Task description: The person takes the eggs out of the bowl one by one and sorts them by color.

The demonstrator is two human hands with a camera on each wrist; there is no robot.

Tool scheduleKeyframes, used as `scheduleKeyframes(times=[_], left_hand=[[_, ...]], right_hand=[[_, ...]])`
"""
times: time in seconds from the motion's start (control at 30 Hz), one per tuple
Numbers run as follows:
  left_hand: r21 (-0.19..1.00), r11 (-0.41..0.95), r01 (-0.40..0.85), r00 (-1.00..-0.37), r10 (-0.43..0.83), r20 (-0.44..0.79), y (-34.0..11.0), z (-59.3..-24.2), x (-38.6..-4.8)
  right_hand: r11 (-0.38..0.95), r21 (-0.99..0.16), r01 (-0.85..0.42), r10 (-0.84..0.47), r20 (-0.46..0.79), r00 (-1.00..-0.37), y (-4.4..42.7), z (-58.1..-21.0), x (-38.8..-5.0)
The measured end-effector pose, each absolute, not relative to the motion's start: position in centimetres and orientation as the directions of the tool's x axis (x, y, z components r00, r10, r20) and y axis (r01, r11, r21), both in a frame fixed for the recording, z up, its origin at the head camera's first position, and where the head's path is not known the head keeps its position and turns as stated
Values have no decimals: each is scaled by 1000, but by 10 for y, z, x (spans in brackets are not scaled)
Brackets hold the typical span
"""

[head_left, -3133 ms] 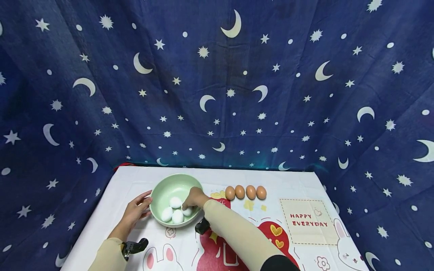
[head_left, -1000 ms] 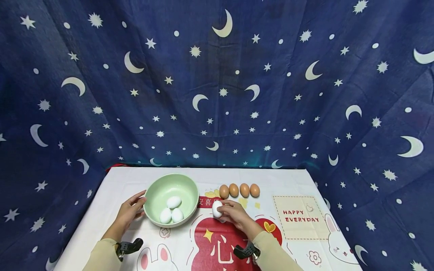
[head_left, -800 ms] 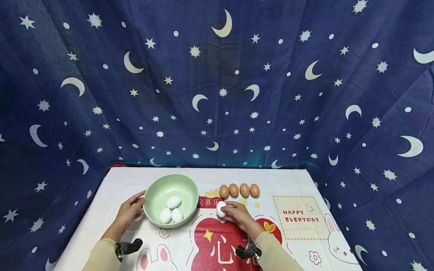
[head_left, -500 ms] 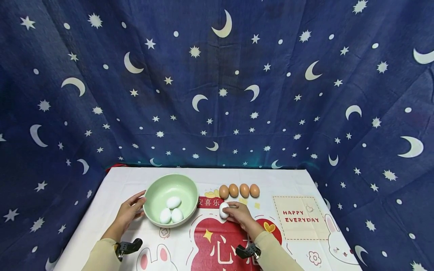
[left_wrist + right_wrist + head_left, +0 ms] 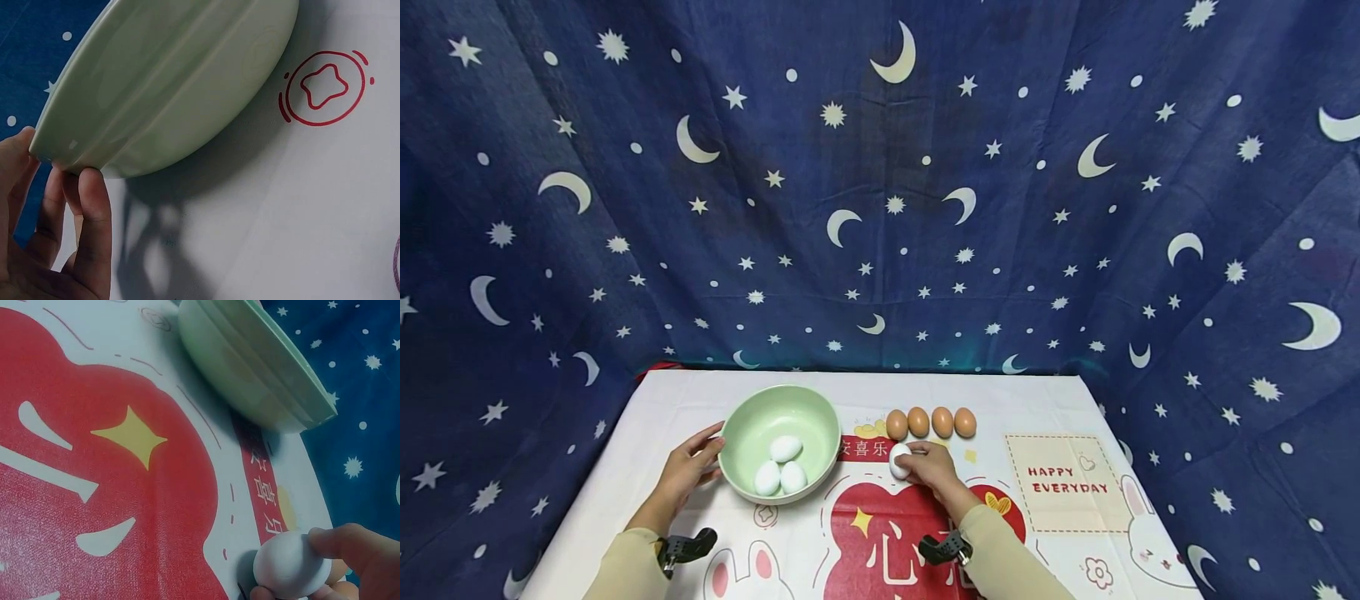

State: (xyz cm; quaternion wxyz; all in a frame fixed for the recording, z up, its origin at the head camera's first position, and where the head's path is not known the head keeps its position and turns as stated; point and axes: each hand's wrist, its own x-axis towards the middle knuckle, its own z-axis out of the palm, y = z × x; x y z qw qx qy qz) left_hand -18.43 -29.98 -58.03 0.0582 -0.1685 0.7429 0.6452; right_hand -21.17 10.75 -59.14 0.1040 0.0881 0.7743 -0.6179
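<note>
A light green bowl stands on the left half of the table; three white eggs lie inside it. My left hand holds the bowl's left edge; in the left wrist view its fingertips touch the rim and outer wall. To the bowl's right, my right hand pinches another white egg between thumb and fingers, at or just above the tablecloth. Right behind that egg begins a row of several brown eggs. In the right wrist view, the pinched egg partly hides them.
A white printed tablecloth covers the table, with red shapes, bunnies and a beige "HAPPY EVERYDAY" square. A dark blue star-and-moon curtain hangs behind and at both sides. Each wrist wears a black camera mount.
My right hand has taken a white egg out of the bowl and carried it right to the front of the brown row, shifting it slightly further right lately. My left hand stays at the bowl.
</note>
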Motion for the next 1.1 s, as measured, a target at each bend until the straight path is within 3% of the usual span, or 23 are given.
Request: scheduleKeyframes(times=[0.4, 1.1], left_hand=[[936, 125, -329, -935, -181, -304, -298, -579, -184], [923, 183, -338, -934, -185, -305, -299, -581, -184]], right_hand=[[340, -911, 234, 83, -219, -972, 105, -591, -211], [275, -931, 242, 65, -233, -970, 106, -591, -211]])
